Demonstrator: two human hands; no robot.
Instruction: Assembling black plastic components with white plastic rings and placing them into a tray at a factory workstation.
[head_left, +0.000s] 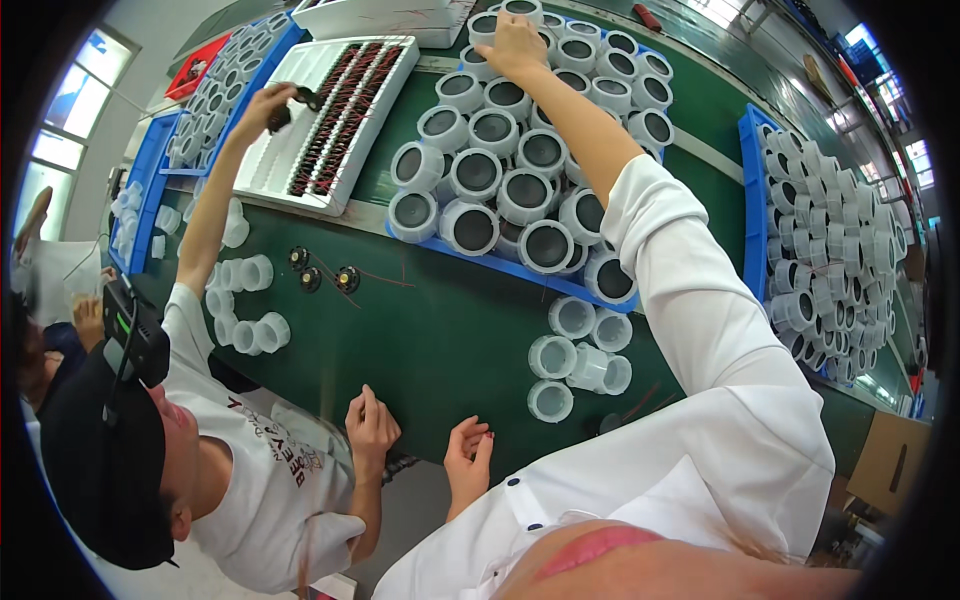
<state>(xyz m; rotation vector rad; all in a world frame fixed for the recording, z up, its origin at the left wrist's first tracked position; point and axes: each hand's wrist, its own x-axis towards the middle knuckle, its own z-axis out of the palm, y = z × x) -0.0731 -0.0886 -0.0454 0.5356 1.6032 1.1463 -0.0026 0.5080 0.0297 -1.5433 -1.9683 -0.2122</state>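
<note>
My right hand [515, 48] is stretched to the far end of a blue tray [430, 243] piled with translucent white plastic cups that hold round dark speakers. Its fingers close around one such cup [522, 8] in the back row, and the hand partly hides it. Close to my body, at the near table edge, my left hand [467, 458] rests with loosely bent fingers, thumb apart, and nothing visible in it. Several cups without dark discs [552, 357] stand on the green table [440, 340] to the right of that hand.
A co-worker at left holds dark speakers [280, 118] over a white foam tray [345, 190] with rows of wired parts. Loose speakers [347, 279] and more cups [257, 271] lie before them. Another loaded blue tray [755, 215] stands at right, a cardboard box [888, 462] below it.
</note>
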